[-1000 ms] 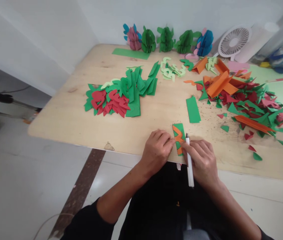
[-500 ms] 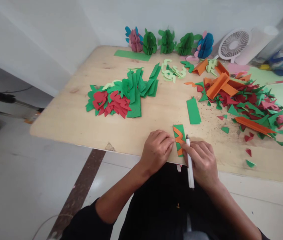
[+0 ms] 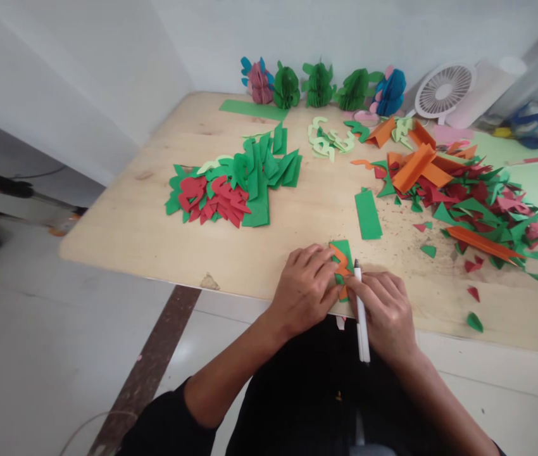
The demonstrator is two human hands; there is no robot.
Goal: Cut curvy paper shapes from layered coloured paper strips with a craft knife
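A zigzag-edged orange paper cutout [image 3: 342,260] lies on a green paper strip [image 3: 344,246] at the table's front edge. With bent fingers, my left hand [image 3: 304,285] grips the cutout and strip from the left, covering part of both. My right hand [image 3: 385,310] is closed around a white marker pen [image 3: 362,323], its dark end pointing away from me. The fingertips of that hand touch the strip's right side. Just beyond lies another green paper rectangle [image 3: 368,214].
Green folded pieces [image 3: 257,202] and red cutouts [image 3: 214,199] are piled at left. Mixed paper scraps [image 3: 478,202] spread across the right. Honeycomb paper figures [image 3: 319,85] line the wall beside a white fan [image 3: 445,92]. Pale green cutouts [image 3: 321,149] lie mid-table.
My left hand has shifted right onto the orange cutout and green strip, its fingers spreading over them. My right hand keeps the marker in nearly the same spot. The view has tilted slightly.
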